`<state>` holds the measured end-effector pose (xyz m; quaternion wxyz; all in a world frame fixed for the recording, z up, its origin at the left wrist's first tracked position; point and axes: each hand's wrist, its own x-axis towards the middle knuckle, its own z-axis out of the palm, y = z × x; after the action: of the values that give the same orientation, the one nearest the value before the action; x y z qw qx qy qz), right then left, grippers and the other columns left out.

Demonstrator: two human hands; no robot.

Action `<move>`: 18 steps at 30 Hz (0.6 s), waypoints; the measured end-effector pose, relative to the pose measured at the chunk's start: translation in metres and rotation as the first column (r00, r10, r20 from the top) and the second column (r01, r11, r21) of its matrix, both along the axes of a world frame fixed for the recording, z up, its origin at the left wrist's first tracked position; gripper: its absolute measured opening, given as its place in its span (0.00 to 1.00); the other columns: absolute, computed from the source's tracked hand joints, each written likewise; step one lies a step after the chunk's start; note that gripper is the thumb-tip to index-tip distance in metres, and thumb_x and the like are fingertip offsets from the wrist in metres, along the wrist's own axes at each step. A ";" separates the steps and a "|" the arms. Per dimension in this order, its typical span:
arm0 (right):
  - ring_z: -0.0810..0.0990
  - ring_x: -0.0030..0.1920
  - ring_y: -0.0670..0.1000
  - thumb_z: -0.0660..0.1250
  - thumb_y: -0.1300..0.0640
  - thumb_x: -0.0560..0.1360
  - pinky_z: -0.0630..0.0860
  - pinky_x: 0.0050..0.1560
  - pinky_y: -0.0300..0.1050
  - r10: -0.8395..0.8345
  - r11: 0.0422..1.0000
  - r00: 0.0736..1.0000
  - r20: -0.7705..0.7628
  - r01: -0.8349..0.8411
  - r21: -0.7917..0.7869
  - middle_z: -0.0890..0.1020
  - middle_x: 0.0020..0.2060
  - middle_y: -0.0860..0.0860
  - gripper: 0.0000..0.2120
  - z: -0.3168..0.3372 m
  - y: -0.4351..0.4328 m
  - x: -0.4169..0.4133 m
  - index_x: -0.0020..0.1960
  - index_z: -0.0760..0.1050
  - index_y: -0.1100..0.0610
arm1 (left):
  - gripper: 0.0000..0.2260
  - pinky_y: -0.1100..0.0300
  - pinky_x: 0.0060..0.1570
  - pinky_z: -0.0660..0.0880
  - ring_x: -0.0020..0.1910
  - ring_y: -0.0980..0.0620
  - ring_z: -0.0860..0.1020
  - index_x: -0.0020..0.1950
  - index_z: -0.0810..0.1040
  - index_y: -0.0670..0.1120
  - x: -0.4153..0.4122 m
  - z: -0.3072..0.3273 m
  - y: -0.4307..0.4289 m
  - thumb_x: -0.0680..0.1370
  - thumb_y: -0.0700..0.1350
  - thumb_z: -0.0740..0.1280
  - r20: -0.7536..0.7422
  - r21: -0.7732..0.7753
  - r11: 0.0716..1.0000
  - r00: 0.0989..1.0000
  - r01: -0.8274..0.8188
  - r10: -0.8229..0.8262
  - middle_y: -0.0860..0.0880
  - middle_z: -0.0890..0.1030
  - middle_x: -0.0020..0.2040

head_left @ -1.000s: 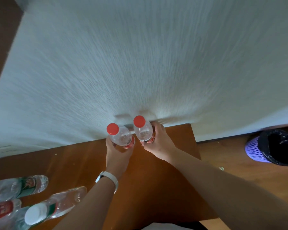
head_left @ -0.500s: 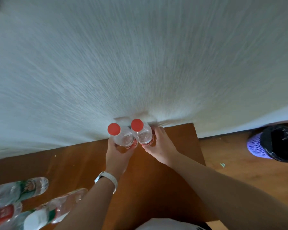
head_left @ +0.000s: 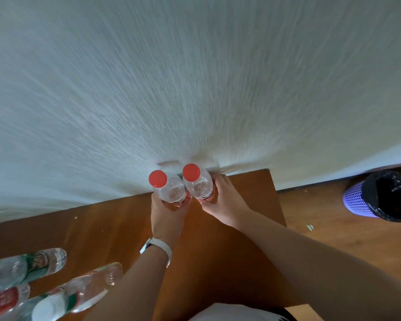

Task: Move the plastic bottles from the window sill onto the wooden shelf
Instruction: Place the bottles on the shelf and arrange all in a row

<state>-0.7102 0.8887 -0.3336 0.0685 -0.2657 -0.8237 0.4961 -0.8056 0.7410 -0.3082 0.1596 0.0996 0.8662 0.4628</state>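
Note:
Two clear plastic bottles with red caps stand upright side by side at the back of the wooden shelf (head_left: 241, 262), close to the white wall. My left hand (head_left: 168, 216), with a white watch on the wrist, is wrapped around the left bottle (head_left: 169, 189). My right hand (head_left: 225, 201) grips the right bottle (head_left: 198, 184). The two bottles touch or nearly touch. Their bases are hidden behind my hands, so I cannot tell whether they rest on the wood.
Several other clear bottles (head_left: 74, 290) lie on their sides at the shelf's near left corner. A purple mesh bin (head_left: 361, 200) with a black liner stands on the wooden floor to the right. The textured white wall (head_left: 195, 89) rises directly behind the shelf.
Both hands have brought the two bottles closer together; the gap between the caps has closed. The view has shifted slightly, and the lying bottles stay put.

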 end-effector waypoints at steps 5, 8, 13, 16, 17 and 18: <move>0.72 0.60 0.43 0.76 0.53 0.67 0.72 0.60 0.39 0.021 1.000 1.000 -0.016 -0.021 -0.002 0.73 0.60 0.44 0.36 0.008 0.002 0.002 0.70 0.63 0.45 | 0.26 0.44 0.55 0.79 0.56 0.47 0.80 0.60 0.75 0.55 -0.007 0.006 -0.001 0.67 0.53 0.81 0.025 -0.015 0.994 0.994 0.110 -0.110 0.51 0.81 0.55; 0.71 0.61 0.43 0.76 0.52 0.68 0.70 0.59 0.37 0.038 0.999 0.999 -0.018 -0.037 0.011 0.72 0.62 0.44 0.37 0.014 0.006 0.008 0.71 0.61 0.44 | 0.31 0.46 0.56 0.79 0.57 0.51 0.78 0.62 0.73 0.54 -0.001 0.016 -0.008 0.64 0.56 0.82 0.060 -0.041 0.998 0.997 0.052 -0.049 0.52 0.78 0.58; 0.67 0.66 0.44 0.72 0.46 0.71 0.65 0.63 0.39 0.081 0.993 0.997 -0.008 -0.080 0.089 0.70 0.67 0.45 0.34 0.027 0.010 0.023 0.72 0.61 0.46 | 0.37 0.54 0.61 0.73 0.61 0.52 0.73 0.70 0.68 0.50 0.012 0.038 -0.027 0.66 0.57 0.80 0.024 -0.125 0.990 0.998 0.062 -0.060 0.51 0.73 0.63; 0.69 0.65 0.46 0.68 0.43 0.73 0.64 0.61 0.39 0.100 0.971 0.995 -0.002 -0.098 0.220 0.71 0.66 0.47 0.29 0.036 0.008 0.041 0.71 0.61 0.46 | 0.34 0.57 0.61 0.69 0.66 0.48 0.72 0.73 0.66 0.47 0.025 0.054 -0.041 0.72 0.53 0.76 -0.043 -0.199 0.976 0.994 0.088 -0.099 0.47 0.72 0.69; 0.69 0.65 0.46 0.67 0.43 0.74 0.64 0.61 0.39 0.109 0.955 0.994 -0.005 -0.103 0.278 0.72 0.66 0.47 0.28 0.038 0.007 0.048 0.71 0.62 0.46 | 0.32 0.56 0.61 0.69 0.67 0.47 0.71 0.74 0.66 0.46 0.031 0.060 -0.046 0.74 0.52 0.74 -0.085 -0.244 0.965 0.989 0.098 -0.122 0.46 0.71 0.71; 0.68 0.65 0.46 0.65 0.42 0.74 0.63 0.61 0.39 0.120 0.935 0.993 -0.012 -0.109 0.338 0.72 0.66 0.47 0.28 0.041 0.005 0.055 0.71 0.62 0.46 | 0.30 0.54 0.62 0.70 0.68 0.46 0.71 0.74 0.66 0.46 0.037 0.066 -0.051 0.76 0.51 0.72 -0.130 -0.291 0.950 0.980 0.108 -0.152 0.46 0.71 0.72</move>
<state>-0.6553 0.8935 -0.2923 0.0973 -0.1935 -0.9093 0.3554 -0.7687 0.6900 -0.2418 0.1363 0.1676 0.9245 0.3139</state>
